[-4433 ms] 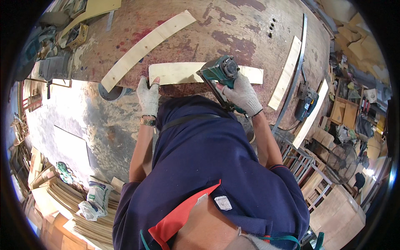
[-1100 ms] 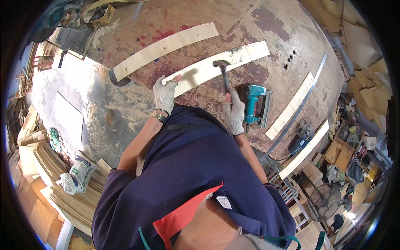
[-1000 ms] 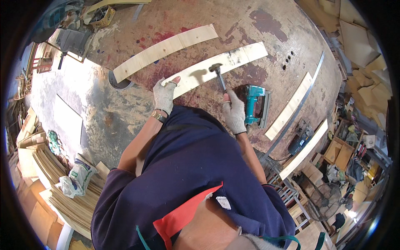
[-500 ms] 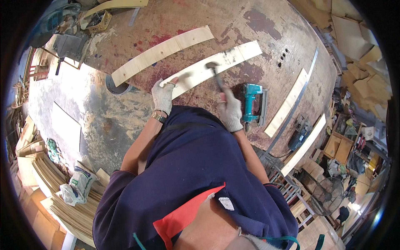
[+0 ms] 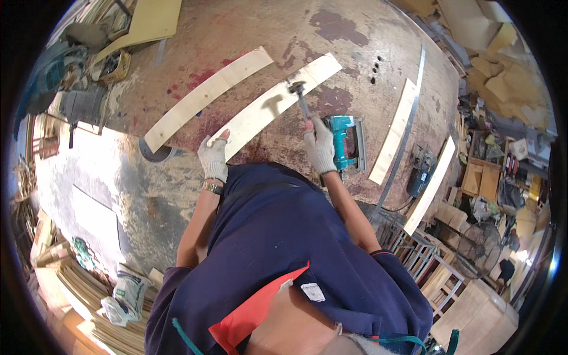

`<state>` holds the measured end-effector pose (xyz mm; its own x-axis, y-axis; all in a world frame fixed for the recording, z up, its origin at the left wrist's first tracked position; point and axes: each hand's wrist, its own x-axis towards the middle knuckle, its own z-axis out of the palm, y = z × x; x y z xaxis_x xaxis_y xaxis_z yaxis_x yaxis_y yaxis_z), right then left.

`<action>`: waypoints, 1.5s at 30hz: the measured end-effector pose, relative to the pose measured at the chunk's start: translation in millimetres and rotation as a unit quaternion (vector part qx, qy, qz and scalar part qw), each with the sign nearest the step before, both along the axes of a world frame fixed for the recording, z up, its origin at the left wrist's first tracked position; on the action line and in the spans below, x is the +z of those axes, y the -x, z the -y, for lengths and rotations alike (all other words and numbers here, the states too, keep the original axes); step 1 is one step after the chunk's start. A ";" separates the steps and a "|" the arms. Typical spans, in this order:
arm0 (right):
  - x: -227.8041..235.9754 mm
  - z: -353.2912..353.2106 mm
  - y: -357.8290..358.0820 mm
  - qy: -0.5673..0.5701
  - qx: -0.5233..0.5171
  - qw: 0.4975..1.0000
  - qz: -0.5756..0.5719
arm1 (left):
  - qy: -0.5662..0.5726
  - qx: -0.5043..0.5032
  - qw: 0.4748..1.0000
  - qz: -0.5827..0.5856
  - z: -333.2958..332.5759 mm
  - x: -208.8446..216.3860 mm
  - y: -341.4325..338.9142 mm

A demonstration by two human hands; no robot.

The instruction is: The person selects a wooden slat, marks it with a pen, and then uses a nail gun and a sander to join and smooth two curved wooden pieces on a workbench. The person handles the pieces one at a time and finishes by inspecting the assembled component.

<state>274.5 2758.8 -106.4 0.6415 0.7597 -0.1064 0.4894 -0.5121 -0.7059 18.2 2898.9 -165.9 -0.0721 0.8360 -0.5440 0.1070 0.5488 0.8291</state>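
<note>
My left hand (image 5: 213, 157), in a pale knit glove, grips the near end of a curved light-wood strip (image 5: 254, 121), its thumb on top. The strip lies slanting across the worn workbench (image 5: 248, 35). In my gloved right hand (image 5: 319, 147) is a hammer (image 5: 303, 105), fingers closed around its handle. The hammer's head is over the strip, beyond its middle, and casts a shadow on the wood; whether it touches I cannot tell. Just right of that hand lies a teal nail gun (image 5: 339, 139).
A second curved strip (image 5: 204, 99) lies to the left, beside a round hole (image 5: 155, 151) at the bench edge. To the right are a straight wood strip (image 5: 393, 133), a long metal ruler (image 5: 408, 112), a dark blue power tool (image 5: 418, 177) and another wood strip (image 5: 432, 186).
The view has shifted a little. The hammer, blurred before, now looks sharp, its head nearer the strip's far end. My left hand keeps its hold on the near end.
</note>
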 end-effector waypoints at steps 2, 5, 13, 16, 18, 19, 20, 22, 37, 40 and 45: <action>-0.8 -11.1 -21.0 -0.024 -0.068 0.997 0.033 | -0.007 0.001 1.000 -0.023 -0.4 8.7 -1.3; -8.7 -23.5 -49.3 -0.060 -0.130 0.987 0.074 | 0.008 -0.019 1.000 0.005 -2.8 14.6 -0.7; -49.2 -48.8 -72.7 -0.064 -0.149 0.981 0.103 | 0.016 -0.027 0.999 -0.006 -4.3 -2.8 7.8; -54.8 -44.3 -71.4 -0.033 -0.162 0.982 0.094 | 0.029 -0.037 0.999 0.018 -6.2 -4.8 11.4; -56.4 -39.6 -73.9 -0.016 -0.116 0.989 0.091 | 0.037 -0.047 0.998 0.002 -6.8 -2.1 11.9; -56.9 -36.9 -74.8 -0.027 -0.121 0.990 0.070 | 0.021 -0.043 0.999 0.010 -6.9 -0.2 11.3; -58.4 -36.7 -73.0 -0.021 -0.121 0.990 0.065 | 0.014 -0.036 0.999 0.001 -6.1 2.0 10.4; -59.2 -34.9 -69.0 -0.005 -0.151 0.987 0.061 | -0.001 -0.033 0.999 -0.009 -5.2 5.8 9.5; -42.8 3.1 -33.3 -0.077 -0.176 0.978 0.081 | -0.456 -0.517 0.664 -0.290 -17.6 8.9 82.8; -44.8 -4.1 -38.1 -0.058 -0.144 0.987 0.035 | -0.445 -0.492 0.672 -0.329 -9.9 -9.0 62.4; -48.2 -26.6 -49.0 -0.046 -0.122 0.991 0.025 | -0.412 -0.518 0.662 -0.353 -9.6 -37.2 38.9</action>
<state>323.5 2785.4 -154.6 0.8100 0.5864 -0.0073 0.3945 -0.5541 -0.7330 -20.8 2908.4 -203.1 0.7779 0.6283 -0.0093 0.5925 -0.7285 0.3438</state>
